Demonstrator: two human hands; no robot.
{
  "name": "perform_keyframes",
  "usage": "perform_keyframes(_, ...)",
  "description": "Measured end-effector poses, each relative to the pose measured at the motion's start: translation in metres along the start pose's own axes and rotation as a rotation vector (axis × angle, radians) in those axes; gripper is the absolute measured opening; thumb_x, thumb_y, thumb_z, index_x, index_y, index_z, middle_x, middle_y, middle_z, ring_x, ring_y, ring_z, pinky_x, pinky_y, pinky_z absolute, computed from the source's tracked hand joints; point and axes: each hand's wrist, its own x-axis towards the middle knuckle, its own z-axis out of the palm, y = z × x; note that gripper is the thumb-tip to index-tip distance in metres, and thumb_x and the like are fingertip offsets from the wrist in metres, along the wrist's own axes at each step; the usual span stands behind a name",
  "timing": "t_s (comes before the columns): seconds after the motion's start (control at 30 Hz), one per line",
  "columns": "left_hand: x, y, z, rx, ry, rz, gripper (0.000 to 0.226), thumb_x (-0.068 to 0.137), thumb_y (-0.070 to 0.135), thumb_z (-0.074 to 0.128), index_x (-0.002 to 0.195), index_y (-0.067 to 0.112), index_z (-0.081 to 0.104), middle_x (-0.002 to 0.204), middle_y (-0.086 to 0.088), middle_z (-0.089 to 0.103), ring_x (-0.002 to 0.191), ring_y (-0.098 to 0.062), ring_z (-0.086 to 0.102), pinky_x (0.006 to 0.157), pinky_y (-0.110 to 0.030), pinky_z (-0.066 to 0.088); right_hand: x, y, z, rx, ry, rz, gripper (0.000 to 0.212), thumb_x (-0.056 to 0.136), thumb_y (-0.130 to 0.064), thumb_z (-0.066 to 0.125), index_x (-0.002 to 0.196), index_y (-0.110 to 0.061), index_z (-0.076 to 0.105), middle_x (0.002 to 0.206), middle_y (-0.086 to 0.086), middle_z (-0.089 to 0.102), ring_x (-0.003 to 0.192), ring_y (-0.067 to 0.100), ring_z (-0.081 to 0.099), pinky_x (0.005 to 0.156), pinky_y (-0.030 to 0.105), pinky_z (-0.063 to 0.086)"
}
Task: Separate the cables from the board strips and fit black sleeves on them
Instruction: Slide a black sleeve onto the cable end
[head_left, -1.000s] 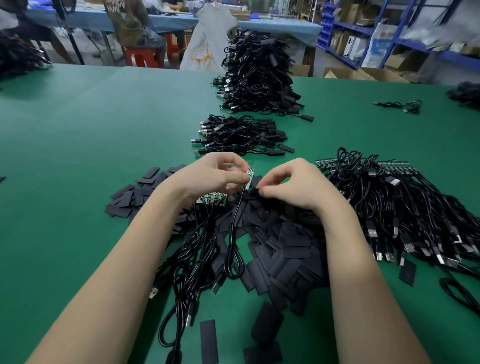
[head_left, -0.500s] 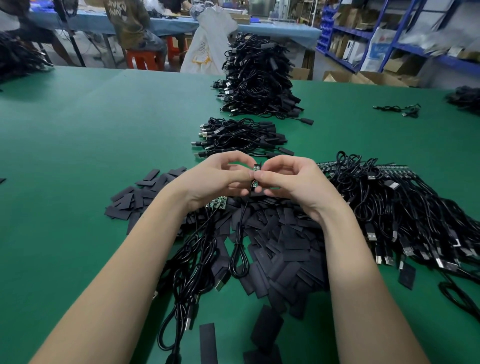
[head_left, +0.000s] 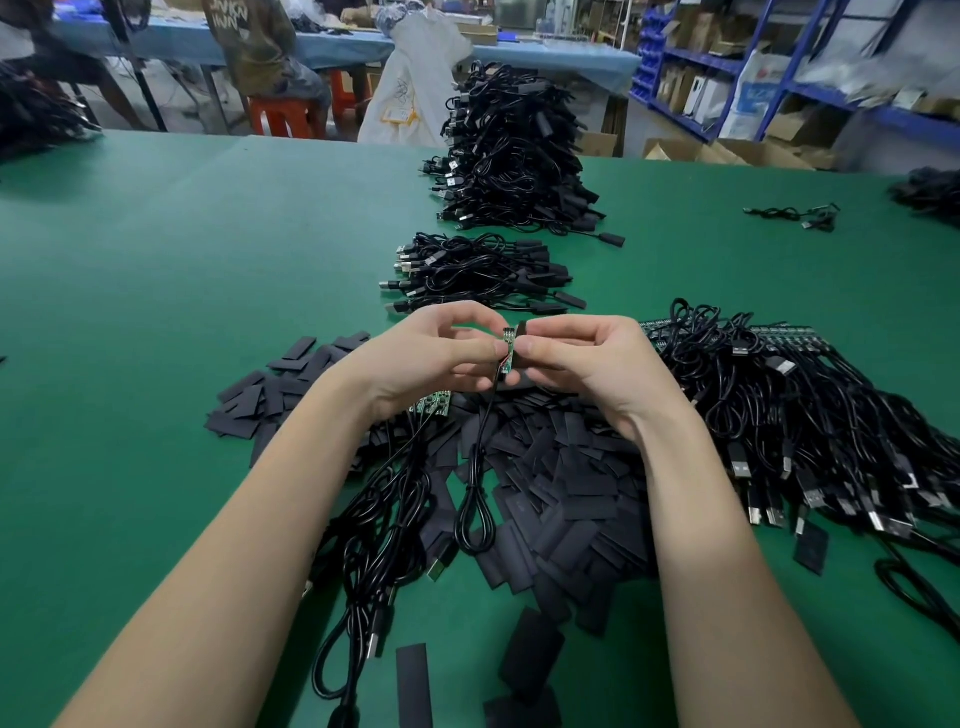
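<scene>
Above the green desk's (head_left: 156, 291) middle, the left hand (head_left: 431, 358) pinches a small green circuit board (head_left: 507, 349) upright on its black cable (head_left: 475, 467), while the right hand (head_left: 582, 364) pinches a flat black sleeve (head_left: 521, 332) beside it, apparently aligning it to slide on.

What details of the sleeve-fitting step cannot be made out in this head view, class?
- Whether the black sleeve is already over the small board: right hand fingers hide it.
- Board strip: mostly behind the left hand.
- Board markings: too small.
</scene>
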Motion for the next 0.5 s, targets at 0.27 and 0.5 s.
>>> perform_keyframes(0.27, 0.000, 0.002, 0.000, 0.034, 0.052, -0.032, 0.008, 0.095, 0.004, 0.065, 0.098, 0.011, 0.062, 0.073, -0.003, 0.065, 0.060, -0.010, 0.055, 0.067, -0.021, 0.055, 0.003, 0.005, -0.003, -0.050, -0.021, 0.025, 0.041, 0.064, -0.016, 0.093, 0.100, -0.005, 0.076, 0.094, 0.012, 0.079, 0.084, 0.028, 0.078, 0.069, 0.021, 0.060)
perform_keyframes(0.5, 0.002, -0.005, -0.008, 0.262, 0.288, -0.117, 0.008, 0.095, 0.005, 0.067, 0.094, 0.011, 0.062, 0.074, -0.007, 0.057, 0.055, -0.007, 0.067, 0.064, -0.023, 0.060, 0.008, 0.018, -0.008, -0.930, 0.073, 0.011, 0.007, 0.080, -0.044, 0.081, 0.083, -0.038, 0.078, 0.074, -0.016, 0.073, 0.074, -0.002, 0.066, 0.061, 0.007, 0.045)
